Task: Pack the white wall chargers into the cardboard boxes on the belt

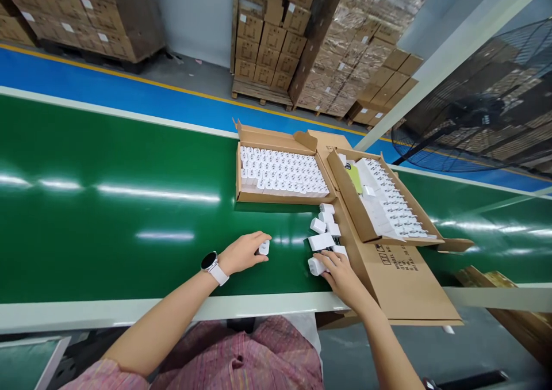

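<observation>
My left hand [244,253], with a watch on its wrist, is closed around a white power adapter [264,247] just above or on the green belt. To the right, the fingers of my right hand [338,272] curl over another white adapter [316,267] at the near end of a small loose pile. More adapters [321,241] of that pile lie on their sides between my right hand and the boxes. Beyond them, an open cardboard box [284,197] holds rows of upright white adapters [284,168].
A second open box [353,206], tilted on flattened cardboard [401,286], holds adapters with their pins showing and a yellow-green piece [354,178]. The green belt [107,229] runs left and right. A black fan [474,111] and a white post [401,111] stand at the right.
</observation>
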A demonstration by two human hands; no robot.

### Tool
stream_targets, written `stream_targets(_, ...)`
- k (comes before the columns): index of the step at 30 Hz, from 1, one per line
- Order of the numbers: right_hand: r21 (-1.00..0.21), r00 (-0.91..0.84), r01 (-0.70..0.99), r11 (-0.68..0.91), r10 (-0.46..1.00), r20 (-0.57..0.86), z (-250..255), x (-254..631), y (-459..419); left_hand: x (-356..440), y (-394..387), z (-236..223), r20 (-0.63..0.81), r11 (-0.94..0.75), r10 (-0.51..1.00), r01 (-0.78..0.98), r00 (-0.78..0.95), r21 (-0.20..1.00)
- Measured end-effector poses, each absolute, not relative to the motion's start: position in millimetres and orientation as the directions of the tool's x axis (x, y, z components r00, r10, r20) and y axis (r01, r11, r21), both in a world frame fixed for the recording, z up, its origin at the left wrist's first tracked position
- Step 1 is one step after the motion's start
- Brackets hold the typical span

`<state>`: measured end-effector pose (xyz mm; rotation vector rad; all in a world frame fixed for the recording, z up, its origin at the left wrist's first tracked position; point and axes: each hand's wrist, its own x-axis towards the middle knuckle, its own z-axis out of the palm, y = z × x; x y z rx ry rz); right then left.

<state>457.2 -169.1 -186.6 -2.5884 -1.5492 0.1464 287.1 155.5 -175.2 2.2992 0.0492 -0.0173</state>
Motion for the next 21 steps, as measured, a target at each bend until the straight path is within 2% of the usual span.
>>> stream_targets(6,-0.419,0.611,0.769,-0.483,0.748,0.259,-199.7,426.0,-115.3,289.1,151.1,-188.7,0.072,-0.584,0.043,-0.033,0.996,0.811)
stream_targets(9,-0.484,0.575,0.779,-0.399,0.763,0.295,-204.0,404.4,-73.3,289.3,147.8,-190.0,0.087,-0.566,0.052,-0.043,0.995,0.823)
stream_targets(16,-0.514,0.443,0.818,-0.257,0.852,0.279,-193.0,395.5,-50.3,288.8,142.6,-182.4,0.114,-0.579,0.033,-0.074,0.993,0.812)
stream_targets(21,-0.410,0.422,0.869,-0.278,0.849,0.317,-191.4,395.0,-60.6,291.0,135.9,-187.0,0.087,-0.618,0.036,-0.046,0.996,0.785)
